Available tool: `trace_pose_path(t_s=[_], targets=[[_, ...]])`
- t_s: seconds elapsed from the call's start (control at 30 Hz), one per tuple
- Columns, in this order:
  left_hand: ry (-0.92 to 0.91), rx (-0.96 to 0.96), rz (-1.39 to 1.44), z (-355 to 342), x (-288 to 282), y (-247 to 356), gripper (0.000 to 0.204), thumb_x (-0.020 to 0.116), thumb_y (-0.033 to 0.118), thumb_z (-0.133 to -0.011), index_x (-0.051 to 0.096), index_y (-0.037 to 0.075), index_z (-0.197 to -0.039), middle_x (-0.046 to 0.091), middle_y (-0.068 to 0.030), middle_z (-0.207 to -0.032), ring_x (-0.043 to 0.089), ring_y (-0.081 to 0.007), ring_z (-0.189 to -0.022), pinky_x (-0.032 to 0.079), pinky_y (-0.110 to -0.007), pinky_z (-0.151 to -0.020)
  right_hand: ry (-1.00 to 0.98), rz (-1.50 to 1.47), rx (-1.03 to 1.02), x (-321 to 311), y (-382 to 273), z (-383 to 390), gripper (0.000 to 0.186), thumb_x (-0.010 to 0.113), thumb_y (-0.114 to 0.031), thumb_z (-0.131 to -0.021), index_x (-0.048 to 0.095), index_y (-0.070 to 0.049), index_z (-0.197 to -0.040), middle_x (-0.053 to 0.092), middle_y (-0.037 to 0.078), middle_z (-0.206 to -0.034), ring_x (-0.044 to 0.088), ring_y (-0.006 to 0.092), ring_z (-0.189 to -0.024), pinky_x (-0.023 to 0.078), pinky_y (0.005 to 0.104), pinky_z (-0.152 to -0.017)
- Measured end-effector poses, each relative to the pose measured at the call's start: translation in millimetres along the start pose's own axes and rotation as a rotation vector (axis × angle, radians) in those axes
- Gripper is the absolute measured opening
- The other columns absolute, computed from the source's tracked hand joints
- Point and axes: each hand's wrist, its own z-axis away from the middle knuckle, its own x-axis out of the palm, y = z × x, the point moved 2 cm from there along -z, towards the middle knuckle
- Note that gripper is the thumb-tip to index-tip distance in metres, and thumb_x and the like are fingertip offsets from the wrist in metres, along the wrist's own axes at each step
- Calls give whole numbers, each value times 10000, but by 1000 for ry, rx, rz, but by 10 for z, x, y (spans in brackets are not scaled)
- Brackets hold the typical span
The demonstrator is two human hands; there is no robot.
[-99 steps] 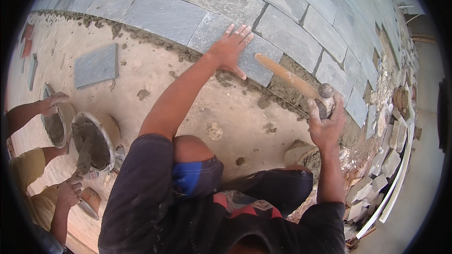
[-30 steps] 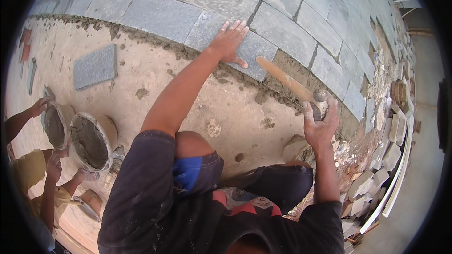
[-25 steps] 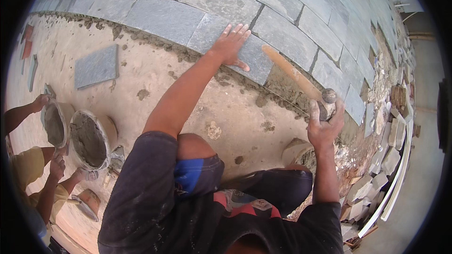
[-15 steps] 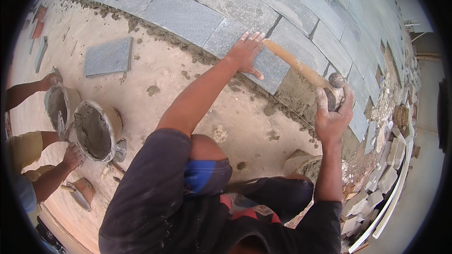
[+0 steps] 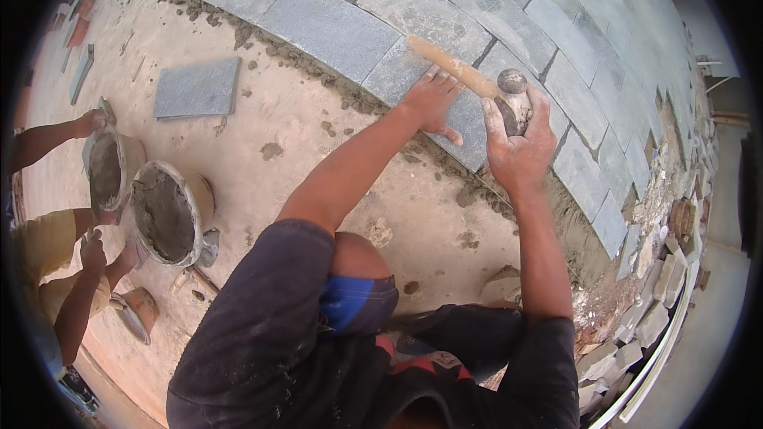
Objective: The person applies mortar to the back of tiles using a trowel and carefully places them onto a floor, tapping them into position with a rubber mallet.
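Note:
My left hand (image 5: 433, 101) lies flat with its fingers spread on a grey stone tile (image 5: 470, 120) at the edge of the paving. In my right hand (image 5: 522, 151) is a mallet, gripped by its rounded, mortar-smeared head. Its pale wooden handle (image 5: 453, 66) points up and to the left, passing just beyond my left fingertips over the tile. Whether the handle touches the stone I cannot tell. Laid grey paving tiles (image 5: 330, 25) stretch beyond both hands, with wet mortar along their near edge. My right hand and forearm hide part of the mortar bed.
A loose grey tile (image 5: 197, 89) lies on the dusty floor at left. Two buckets of mortar, a nearer one (image 5: 203, 194) and a farther one (image 5: 133, 157), stand beside a co-worker's hands (image 5: 92, 254). Broken stone pieces (image 5: 653, 324) and white strips (image 5: 674, 332) line the right side.
My right hand has brought the mallet left and upward, from above the mortar to above the tile. My left hand stays on the tile. One of the co-worker's hands has moved away from the nearer bucket.

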Motion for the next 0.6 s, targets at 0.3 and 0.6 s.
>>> trace_pose_path(t_s=[0.3, 0.6], targets=[[159, 48, 39, -68, 139, -68, 1338, 640, 865, -589, 254, -11, -1524, 222, -182, -1607, 139, -311, -1509, 86, -471, -1234, 26, 7, -25, -38, -51, 139, 523, 755, -207, -848, 512, -31, -1277, 669, 189, -1052, 715, 310, -889, 559, 392, -736], [152, 36, 33, -96, 105, -29, 1355, 634, 870, -592, 209, 4, -1543, 202, -168, -1616, 121, -291, -1516, 84, -474, -1238, 25, 5, -93, -111, 34, 321, 527, 774, -202, -827, 532, -5, -1251, 655, 194, -1057, 696, 325, -906, 551, 387, -745]])
